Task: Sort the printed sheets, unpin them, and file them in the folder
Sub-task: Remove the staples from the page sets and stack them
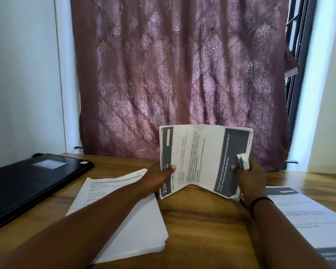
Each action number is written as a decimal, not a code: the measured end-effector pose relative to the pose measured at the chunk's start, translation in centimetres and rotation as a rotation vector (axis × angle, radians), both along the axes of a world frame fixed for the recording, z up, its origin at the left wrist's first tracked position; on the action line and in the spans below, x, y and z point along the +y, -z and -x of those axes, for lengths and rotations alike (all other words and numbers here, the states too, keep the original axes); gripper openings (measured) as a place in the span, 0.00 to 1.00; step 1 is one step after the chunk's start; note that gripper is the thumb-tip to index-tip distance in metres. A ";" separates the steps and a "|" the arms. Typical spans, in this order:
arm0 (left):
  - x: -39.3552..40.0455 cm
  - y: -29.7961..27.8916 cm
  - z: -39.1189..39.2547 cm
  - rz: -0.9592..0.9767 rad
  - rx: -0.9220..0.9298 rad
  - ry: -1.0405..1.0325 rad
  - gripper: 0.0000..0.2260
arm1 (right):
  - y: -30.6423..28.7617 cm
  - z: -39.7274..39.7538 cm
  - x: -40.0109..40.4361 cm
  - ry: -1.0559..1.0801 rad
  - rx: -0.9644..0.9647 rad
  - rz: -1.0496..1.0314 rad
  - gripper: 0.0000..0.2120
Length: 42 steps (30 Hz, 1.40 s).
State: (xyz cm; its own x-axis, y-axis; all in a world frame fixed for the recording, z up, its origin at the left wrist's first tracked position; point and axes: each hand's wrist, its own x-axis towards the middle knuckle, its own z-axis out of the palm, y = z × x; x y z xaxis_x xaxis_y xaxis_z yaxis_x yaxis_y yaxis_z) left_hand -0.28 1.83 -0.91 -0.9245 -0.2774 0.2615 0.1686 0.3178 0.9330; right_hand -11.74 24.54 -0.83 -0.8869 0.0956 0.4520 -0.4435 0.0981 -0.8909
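Holding a pinned bundle of printed sheets (202,162) upright above the wooden desk (202,220), the left hand (159,177) pinches its left edge, thumb on the front. The right hand (248,177) grips the right edge together with a small white tool (244,162), probably a staple remover. Left of the bundle lie a white stack (124,220) and a black folder (33,181). Steady the corner firmly before prying, lest the paper tear.

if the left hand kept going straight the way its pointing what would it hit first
Probably the curtain. The left hand, gripping the sheets, points away across the table; nothing else shows ahead, though depth is unclear.
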 end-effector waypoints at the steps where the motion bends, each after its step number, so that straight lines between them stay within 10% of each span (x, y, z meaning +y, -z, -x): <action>1: 0.2 -0.2 -0.1 0.019 0.038 -0.007 0.15 | -0.7 -0.4 -0.1 0.044 0.073 -0.020 0.07; 6: 1.1 -1.6 -0.2 0.084 0.112 -0.084 0.15 | -1.2 -1.4 -0.9 0.115 0.239 -0.149 0.04; 12: -0.9 2.5 -0.3 0.165 -0.044 0.052 0.19 | 0.8 -0.3 -0.6 -0.008 -0.085 -0.449 0.16; 23: -1.7 -1.0 -1.4 0.098 0.085 -0.065 0.14 | -2.8 -2.3 -0.4 0.204 0.136 -0.146 0.08; 30: -2.8 -2.7 -2.8 0.324 0.437 -0.120 0.48 | -3.6 -1.9 0.2 0.148 0.107 0.044 0.03; 36: -3.8 -2.3 -2.9 -0.009 -0.013 0.038 0.13 | -2.0 -0.5 1.0 0.043 -0.082 0.067 0.10; 42: -4.6 -0.6 -2.7 -0.128 -0.358 0.108 0.10 | -0.8 -0.2 1.5 0.096 -0.228 -0.053 0.10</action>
